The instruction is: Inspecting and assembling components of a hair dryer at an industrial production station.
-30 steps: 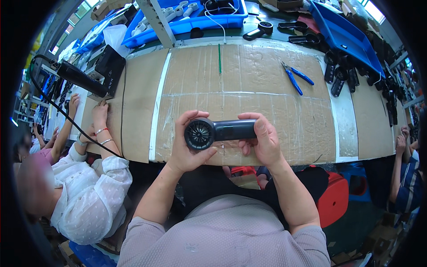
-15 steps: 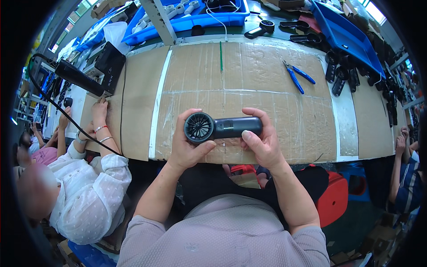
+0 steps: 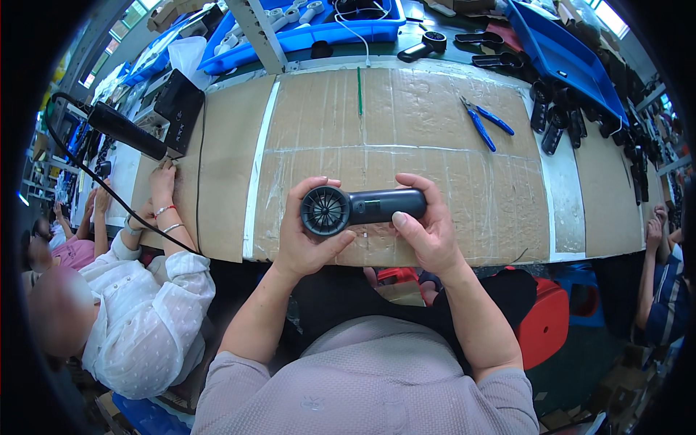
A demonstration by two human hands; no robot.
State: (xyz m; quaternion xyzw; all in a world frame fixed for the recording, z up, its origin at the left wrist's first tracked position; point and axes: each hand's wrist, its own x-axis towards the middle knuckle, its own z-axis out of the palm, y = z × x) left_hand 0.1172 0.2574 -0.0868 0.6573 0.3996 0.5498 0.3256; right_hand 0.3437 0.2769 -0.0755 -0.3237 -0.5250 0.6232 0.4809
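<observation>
A black handheld fan [image 3: 386,206] lies sideways between my hands, just over the near part of the cardboard-covered table. Its round, ribbed head is at the left, and a small dark window with a greenish tint shows on the handle. My left hand [image 3: 308,233] grips the fan head, fingers behind it and thumb along the lower rim. Around the handle's right end my right hand [image 3: 429,230] is closed, with the thumb pressed on the lower front side. Beyond the hands lie blue-handled cutting pliers [image 3: 487,125] and a thin green stick [image 3: 359,91].
Blue trays [image 3: 348,33] with white and black parts stand at the back. Black fan bodies [image 3: 554,129] are piled at right. A black box-shaped device [image 3: 172,109] and a black cylindrical tool with a cable [image 3: 127,130] stand at left, near a co-worker's hand [image 3: 164,181].
The fan's handle window now has a greenish tint, and its head ribs look sharper. My hands keep nearly the same hold, with the right thumb shifted slightly.
</observation>
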